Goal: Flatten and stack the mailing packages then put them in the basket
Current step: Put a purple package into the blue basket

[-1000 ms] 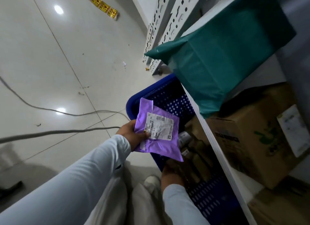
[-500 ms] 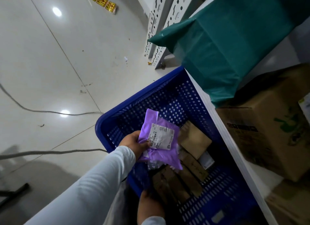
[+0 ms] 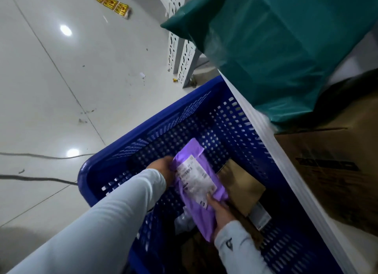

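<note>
Fingers (image 3: pixel 222 209) of both hands around purple mailer (image 3: pixel 199 189) over basket (image 3: pixel 126 149).

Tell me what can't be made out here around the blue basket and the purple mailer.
All in the head view:
- Label on the purple mailer: print is blurred, unreadable.
- Floor of the blue basket: mostly hidden by the mailer, the brown packages and both arms.
- Left hand: fingers hidden behind the mailer.
- Right hand: fingers partly hidden under the mailer.
- Cardboard box: cut off by the right edge; its print is illegible.
</note>
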Motion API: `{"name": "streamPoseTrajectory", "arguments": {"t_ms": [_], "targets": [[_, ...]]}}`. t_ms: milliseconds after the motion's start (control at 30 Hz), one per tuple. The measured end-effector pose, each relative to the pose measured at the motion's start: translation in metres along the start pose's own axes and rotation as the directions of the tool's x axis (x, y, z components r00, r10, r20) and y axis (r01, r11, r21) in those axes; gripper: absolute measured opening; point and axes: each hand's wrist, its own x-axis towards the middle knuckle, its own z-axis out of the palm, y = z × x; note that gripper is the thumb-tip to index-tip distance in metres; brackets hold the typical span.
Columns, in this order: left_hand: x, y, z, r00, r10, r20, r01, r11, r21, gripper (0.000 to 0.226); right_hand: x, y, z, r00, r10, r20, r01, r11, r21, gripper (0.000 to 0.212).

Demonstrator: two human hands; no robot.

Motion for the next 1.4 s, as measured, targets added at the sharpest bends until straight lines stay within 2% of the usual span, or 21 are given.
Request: {"name": "streamPoseTrajectory", "arguments": {"t_ms": [67,100,167,233,300,400,467,533,633,833,933,1133,1233,1400], "targets": [[0.013,-0.005,-0.002,0.990,-0.013,-0.140,0.007,0.999,-0.041,0.043,0.009,-0.021,0.009,0.991,-0.103,-0.081,0.091,0.986,-0.136,0.047],[0.018,-0.007,-0.004,0.982,-0.023,-0.189,0.011,0.998,-0.064,0.043,0.014,-0.032,0.014,0.979,-0.142,-0.144,0.117,0.978,-0.171,0.041],[0.026,-0.014,-0.004,0.969,-0.046,-0.244,0.028,0.997,-0.077,0.040,0.032,-0.052,0.017,0.951,-0.185,-0.247,0.126,0.964,-0.235,0.041],[0.032,-0.021,-0.001,0.969,-0.037,-0.243,0.027,0.999,-0.044,0.036,0.055,-0.070,0.025,0.933,-0.220,-0.286,0.134,0.947,-0.291,0.047],[0.037,-0.028,0.003,0.975,-0.039,-0.218,0.029,0.999,-0.045,0.034,0.081,-0.080,0.035,0.933,-0.220,-0.284,0.153,0.959,-0.240,0.050],[0.039,-0.038,0.009,0.981,-0.049,-0.187,0.039,0.998,-0.058,0.036,0.101,-0.082,0.049,0.981,-0.084,-0.174,0.098,0.993,0.071,0.042],[0.035,-0.041,0.012,0.982,-0.063,-0.176,0.058,0.998,-0.037,0.037,0.099,-0.082,0.055,0.992,-0.016,-0.128,0.027,0.996,0.084,0.047],[0.025,-0.043,0.013,0.985,-0.084,-0.152,0.080,0.996,-0.030,0.036,0.091,-0.075,0.054,0.986,0.002,-0.168,0.007,0.999,0.054,0.049],[0.005,-0.041,0.014,0.986,-0.116,-0.122,0.116,0.993,-0.013,0.038,0.070,-0.061,0.049,0.987,-0.001,-0.163,-0.003,1.000,-0.024,0.041],[-0.063,-0.015,0.010,0.991,-0.128,-0.039,0.129,0.991,0.021,0.038,-0.026,-0.045,0.032,0.992,0.092,-0.080,-0.101,0.989,-0.111,0.012],[-0.108,0.004,0.005,0.990,-0.134,-0.038,0.133,0.991,-0.022,0.034,-0.083,-0.038,0.025,0.986,0.160,0.049,-0.157,0.986,-0.047,0.022],[-0.220,0.062,-0.014,0.989,-0.132,-0.061,0.129,0.991,-0.043,0.033,-0.242,-0.049,0.009,0.983,0.177,0.058,-0.169,0.978,-0.120,0.021],[-0.277,0.099,-0.019,0.995,-0.084,-0.053,0.083,0.996,-0.025,0.032,-0.315,-0.069,0.002,0.993,0.111,0.045,-0.106,0.989,-0.098,0.022],[-0.367,0.173,-0.034,0.992,0.075,-0.100,-0.074,0.997,0.009,0.029,-0.422,-0.120,-0.017,0.992,-0.111,0.053,0.113,0.993,-0.045,0.020]]}}
